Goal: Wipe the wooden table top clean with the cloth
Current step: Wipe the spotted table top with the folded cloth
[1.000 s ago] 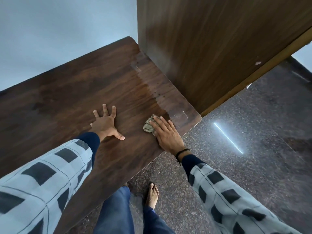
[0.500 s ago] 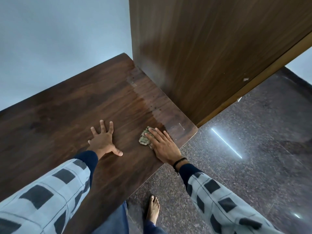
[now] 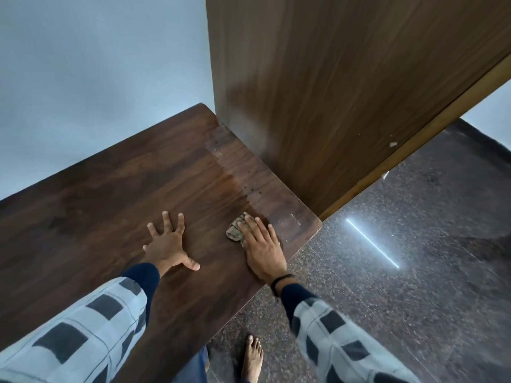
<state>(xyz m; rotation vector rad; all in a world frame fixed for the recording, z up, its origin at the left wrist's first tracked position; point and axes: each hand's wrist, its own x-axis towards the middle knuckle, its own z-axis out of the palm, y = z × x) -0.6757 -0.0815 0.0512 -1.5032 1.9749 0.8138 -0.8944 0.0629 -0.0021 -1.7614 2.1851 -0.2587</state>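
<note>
A bare foot (image 3: 252, 355) is standing on the speckled floor (image 3: 401, 299) beside the table (image 3: 96, 194). On the tabletop the left hand (image 3: 168, 246) is lying flat, fingers spread, holding nothing. The right hand (image 3: 264, 248) is pressing straight fingers onto the crumpled cloth (image 3: 234, 231) near the table's right end. Beyond it, a wooden panel (image 3: 345, 92) is rising.

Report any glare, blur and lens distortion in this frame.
Head view: a bright streak of glare on the glossy floor. Head view: pale sheen on the table beside the panel. Head view: wide-angle stretch slants the panel and enlarges the sleeves. Head view: left hand, right hand and cloth are sharp.
</note>
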